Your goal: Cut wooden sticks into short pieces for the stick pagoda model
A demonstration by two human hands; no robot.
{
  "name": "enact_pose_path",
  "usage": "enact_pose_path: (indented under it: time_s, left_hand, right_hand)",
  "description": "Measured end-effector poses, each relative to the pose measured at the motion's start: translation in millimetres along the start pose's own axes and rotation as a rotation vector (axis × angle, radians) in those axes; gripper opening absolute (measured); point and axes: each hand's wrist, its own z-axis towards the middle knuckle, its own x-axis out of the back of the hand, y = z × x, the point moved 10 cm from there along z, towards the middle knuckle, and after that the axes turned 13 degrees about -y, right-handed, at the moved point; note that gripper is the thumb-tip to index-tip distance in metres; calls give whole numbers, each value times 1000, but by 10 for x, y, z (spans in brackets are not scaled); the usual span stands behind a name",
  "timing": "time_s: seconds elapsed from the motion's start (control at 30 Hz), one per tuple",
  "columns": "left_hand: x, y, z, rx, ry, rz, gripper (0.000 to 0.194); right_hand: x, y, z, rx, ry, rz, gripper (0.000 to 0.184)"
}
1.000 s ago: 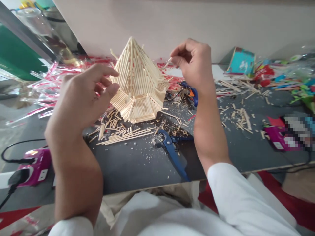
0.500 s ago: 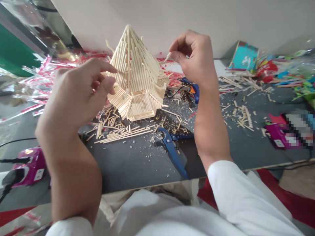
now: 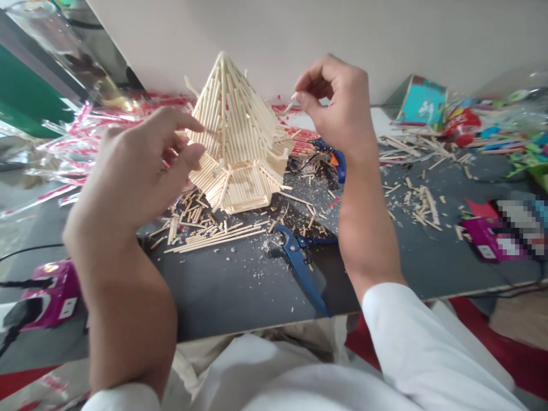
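A model built of thin pale wooden sticks [image 3: 244, 185] stands on the dark table, with a tall pointed cone roof over a flared, many-sided lower tier. At its left side is my left hand [image 3: 137, 162], thumb and forefinger apart and nothing between them; whether a fingertip touches the sticks I cannot tell. To the right of the roof, raised in the air, my right hand [image 3: 336, 100] pinches a short piece of wooden stick [image 3: 290, 104] between thumb and fingertips. Small curved stick pieces [image 3: 280, 154] jut out from the model's corners.
Blue-handled cutters [image 3: 299, 265] lie near the table's front edge. Cut sticks [image 3: 218, 237] and shavings surround the model. A blue glue gun [image 3: 338, 162] is behind my right forearm. Purple power sockets [image 3: 51, 294] sit at both sides. Red-and-clear plastic wrappers [image 3: 103, 131] are heaped at the back left.
The view has tilted slightly, so the model sits a little lower in it. Both hands keep nearly the same pose, the right one still pinching the stick piece.
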Motion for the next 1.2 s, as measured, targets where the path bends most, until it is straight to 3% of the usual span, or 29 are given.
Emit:
enact_pose_path:
  time_s: [0.13, 0.3, 0.67, 0.97, 1.1, 1.2]
  left_hand:
    - [-2, -4, -2, 12, -7, 2, 35]
    - [-10, -15, -3, 4, -23, -7, 36]
    - [-22, -14, 7, -40, -25, -3, 41]
    - [-23, 9, 12, -45, -29, -15, 41]
    - [-27, -9, 7, -43, -27, -11, 41]
    - [-25, -6, 3, -44, -34, -14, 40]
  right_hand:
    - [-6, -9, 8, 63, 15, -21, 7]
    - [-26, 43, 24, -23, -24, -27, 8]
    - [-54, -56, 19, -49, -82, -64, 7]
    - [-63, -97, 18, -6, -64, -118, 4]
    - [-9, -102, -7, 56, -12, -186, 18]
    - [47, -29, -21, 32, 15, -150, 15]
